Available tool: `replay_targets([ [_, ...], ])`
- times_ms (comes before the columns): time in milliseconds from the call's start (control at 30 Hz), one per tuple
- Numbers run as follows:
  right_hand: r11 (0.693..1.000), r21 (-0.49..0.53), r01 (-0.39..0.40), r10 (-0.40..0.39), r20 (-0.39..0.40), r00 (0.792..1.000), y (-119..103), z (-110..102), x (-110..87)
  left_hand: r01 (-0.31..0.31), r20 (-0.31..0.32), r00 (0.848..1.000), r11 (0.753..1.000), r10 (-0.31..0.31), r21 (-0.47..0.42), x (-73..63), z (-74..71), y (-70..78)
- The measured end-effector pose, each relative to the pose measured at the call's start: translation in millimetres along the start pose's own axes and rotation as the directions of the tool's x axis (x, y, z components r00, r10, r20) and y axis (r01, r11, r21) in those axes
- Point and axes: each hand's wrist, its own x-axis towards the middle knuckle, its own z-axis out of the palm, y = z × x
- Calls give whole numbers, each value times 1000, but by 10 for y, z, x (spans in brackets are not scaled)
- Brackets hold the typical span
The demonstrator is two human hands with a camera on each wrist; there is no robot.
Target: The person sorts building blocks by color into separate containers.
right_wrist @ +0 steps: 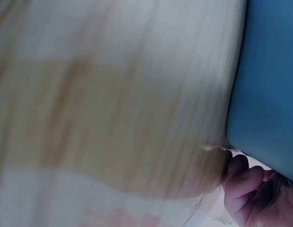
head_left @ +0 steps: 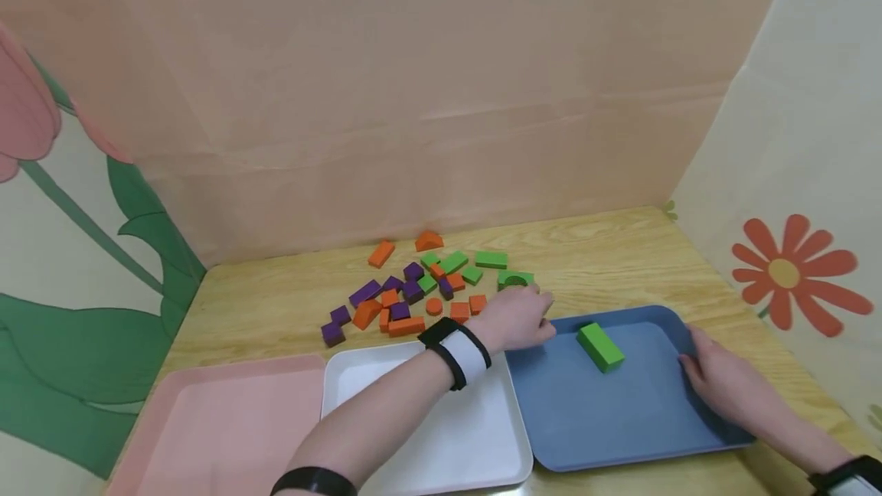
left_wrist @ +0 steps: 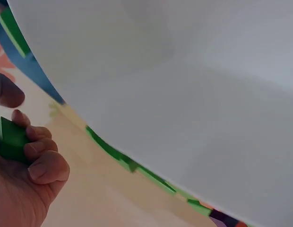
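Note:
My left hand (head_left: 513,318) hovers near the upper left corner of the blue tray (head_left: 620,419). In the left wrist view its fingers curl round a green block (left_wrist: 12,139), which the hand hides from the head view. Another green rectangular block (head_left: 601,347) lies in the blue tray. At the tray's right side, my right hand (head_left: 733,381) grips the rim, thumb over the edge; the right wrist view shows its curled fingers (right_wrist: 241,182) beside the tray. Just behind the left hand is a green block with a curved cutout (head_left: 515,279).
A white tray (head_left: 441,435) and a pink tray (head_left: 227,419) stand to the left of the blue one. Behind them, orange, purple and green blocks (head_left: 412,292) lie scattered on the wooden table (head_left: 262,305). A paper-covered wall (head_left: 413,98) rises at the back.

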Motion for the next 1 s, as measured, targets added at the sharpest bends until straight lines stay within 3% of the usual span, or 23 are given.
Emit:
replay_targets([
  [233,1000,10,-6,6,19,1000,20,-5,-5,-131,71,989,991,129,28,-110,31,260],
  [433,1000,10,2,-2,13,1000,10,-4,3,-208,140,971,973,194,99,-173,61,505],
  [767,1000,8,-1,1,5,1000,-9,-13,-2,-323,322,909,935,263,147,-122,233,963],
  [1000,1000,15,11,-11,-5,1000,-7,-23,-5,-412,334,873,904,355,117,-41,274,1258],
])
